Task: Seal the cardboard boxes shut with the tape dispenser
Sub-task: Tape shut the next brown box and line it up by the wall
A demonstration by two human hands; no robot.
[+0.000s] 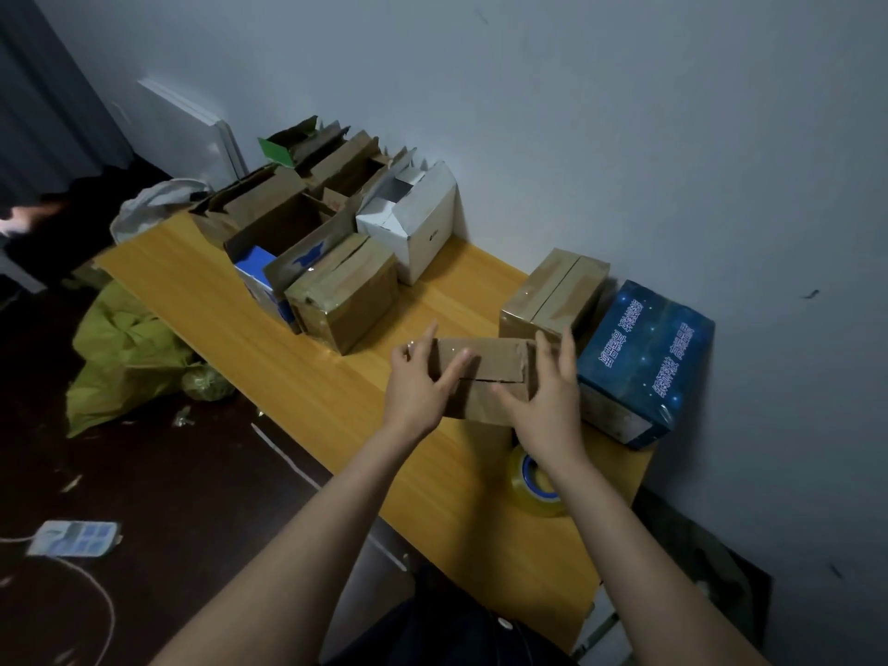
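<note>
Grey-blue wall backs a yellow wooden table [269,338], seen from the head camera looking down over both forearms.

Near the table's front lies a small cardboard box [485,372]. Its 2 top flaps are folded down, with a dark slit between them and no tape visible across it. The left hand [418,382] presses on the box's left end, fingers spread and nearly straight. The right hand [548,401] braces the right end, thumb on the near flap and fingers straight behind the end. Neither hand holds tape.

The tape roll [538,483], clear with a blue core, lies flat near the table's edge. It is partly hidden by the right forearm and apart from the box.

By the wall on the right, a brown box [552,290] with tape bands across its lid and a blue starry box [648,358] stand closed, so those 2 look finished. On the left, a taped box [346,290] has a gaping seam, and the open boxes [288,223] behind it have raised flaps. Most of the job appears to remain, and the box in hand looks ready for taping.
</note>
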